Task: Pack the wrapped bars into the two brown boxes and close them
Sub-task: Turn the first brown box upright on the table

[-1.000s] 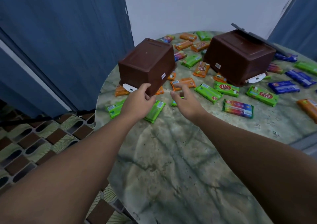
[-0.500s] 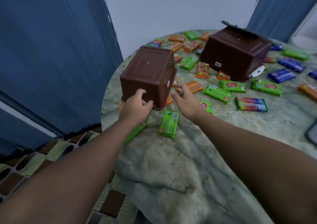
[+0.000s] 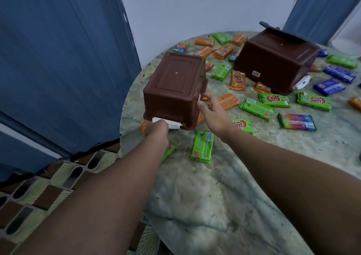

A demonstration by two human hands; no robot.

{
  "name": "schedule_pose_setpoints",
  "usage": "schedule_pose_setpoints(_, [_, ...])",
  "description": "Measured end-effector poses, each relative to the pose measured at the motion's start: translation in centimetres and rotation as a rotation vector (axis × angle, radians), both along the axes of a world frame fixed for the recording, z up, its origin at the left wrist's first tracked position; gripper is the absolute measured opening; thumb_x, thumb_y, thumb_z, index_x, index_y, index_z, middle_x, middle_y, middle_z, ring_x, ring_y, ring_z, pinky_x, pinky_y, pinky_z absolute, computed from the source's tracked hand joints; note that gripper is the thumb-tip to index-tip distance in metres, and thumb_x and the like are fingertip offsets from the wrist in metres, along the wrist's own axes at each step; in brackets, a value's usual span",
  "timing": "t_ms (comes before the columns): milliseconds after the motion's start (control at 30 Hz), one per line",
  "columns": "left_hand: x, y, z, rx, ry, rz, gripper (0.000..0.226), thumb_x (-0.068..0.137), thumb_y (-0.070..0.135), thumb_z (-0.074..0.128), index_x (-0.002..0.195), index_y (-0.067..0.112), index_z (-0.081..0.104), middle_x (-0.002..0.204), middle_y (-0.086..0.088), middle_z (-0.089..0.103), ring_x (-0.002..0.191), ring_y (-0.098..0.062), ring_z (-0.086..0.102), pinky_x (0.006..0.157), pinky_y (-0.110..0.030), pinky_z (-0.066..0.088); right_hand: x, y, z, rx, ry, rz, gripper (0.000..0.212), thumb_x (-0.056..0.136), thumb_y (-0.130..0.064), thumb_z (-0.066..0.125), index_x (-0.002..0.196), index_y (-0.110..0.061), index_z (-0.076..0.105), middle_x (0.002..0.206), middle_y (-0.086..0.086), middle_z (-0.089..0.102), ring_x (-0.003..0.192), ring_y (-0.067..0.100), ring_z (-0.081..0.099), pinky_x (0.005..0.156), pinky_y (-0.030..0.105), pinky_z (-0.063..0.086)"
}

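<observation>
Two brown plastic boxes lie upside down on the round marbled table (image 3: 224, 186). The near box (image 3: 175, 86) is at the table's left edge, its bottom facing up. My left hand (image 3: 157, 130) grips its near lower rim at the white latch (image 3: 168, 123), fingers tucked under. My right hand (image 3: 214, 114) is open, fingertips at the box's right side. The far box (image 3: 273, 59) rests tilted on bars, its dark lid behind it. Several wrapped bars lie scattered: a green one (image 3: 202, 146), an orange one (image 3: 227, 101), a rainbow one (image 3: 297, 122), blue ones (image 3: 329, 84).
The table's left edge drops to a patterned tile floor (image 3: 48, 186). Blue curtains (image 3: 62, 59) hang at left and back right, with a white wall (image 3: 205, 6) between them. An orange bar (image 3: 144, 124) peeks out under the near box.
My left hand slid down from the box's near face to its lower rim at the white latch. My right hand has come closer to the box's right side. The head camera shifted.
</observation>
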State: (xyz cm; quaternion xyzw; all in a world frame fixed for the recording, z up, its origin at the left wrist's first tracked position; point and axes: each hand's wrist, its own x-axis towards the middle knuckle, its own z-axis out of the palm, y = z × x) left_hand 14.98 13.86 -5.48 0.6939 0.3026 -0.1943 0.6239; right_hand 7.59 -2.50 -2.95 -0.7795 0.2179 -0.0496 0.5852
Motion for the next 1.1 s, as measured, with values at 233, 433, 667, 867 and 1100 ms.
schedule_pose_setpoints(233, [-0.4,-1.3,0.5,-0.291,0.107,0.115,0.030,0.097,0.021,0.055,0.127,0.014,0.057,0.125,-0.007,0.064,0.098,-0.023,0.068,0.085,-0.036,0.047,0.7,0.4,-0.1,0.002,0.006,0.053,0.090,0.078,-0.079,0.048,0.157,-0.040,0.029,0.150,0.003,0.053,0.140,0.016,0.048,0.118,0.045,0.037])
schedule_pose_setpoints(433, [0.6,-1.7,0.8,-0.492,0.123,0.067,0.023,0.084,0.031,0.071,0.104,0.022,0.063,0.092,0.007,0.060,0.061,-0.005,0.048,0.066,-0.024,0.046,0.8,0.2,0.1,0.062,0.015,0.063,0.096,0.077,-0.084,0.046,0.159,-0.040,0.023,0.160,-0.009,0.041,0.146,0.010,0.039,0.123,0.043,0.030])
schedule_pose_setpoints(667, [1.5,-2.8,5.0,-0.704,0.014,0.010,0.024,0.091,0.000,0.038,0.096,0.005,0.060,0.097,-0.017,0.070,0.091,-0.034,0.067,0.081,-0.052,0.052,0.0,-0.8,1.6,0.090,-0.001,0.034,0.072,0.100,-0.063,0.043,0.162,-0.031,0.024,0.155,-0.008,0.043,0.140,0.011,0.043,0.121,0.045,0.031])
schedule_pose_setpoints(867, [3.2,-2.5,7.1,-0.509,-0.286,-0.132,0.041,0.073,-0.014,0.036,0.096,0.011,0.059,0.089,-0.011,0.065,0.081,-0.031,0.067,0.061,-0.040,0.056,-1.8,-2.7,3.5,0.260,0.006,-0.016,0.032,0.110,-0.031,0.032,0.137,-0.028,0.049,0.123,-0.007,0.058,0.115,0.017,0.055,0.084,0.032,0.044])
schedule_pose_setpoints(1100, [3.5,0.6,9.1,-0.247,-0.658,-0.588,0.051,0.075,-0.019,0.041,0.106,0.019,0.057,0.080,0.004,0.061,0.069,-0.011,0.055,0.051,-0.021,0.042,-4.4,-6.6,5.2,0.534,-0.079,-0.351,0.041,0.109,-0.050,0.028,0.095,-0.030,0.060,0.098,-0.004,0.065,0.082,0.012,0.058,0.082,0.032,0.046])
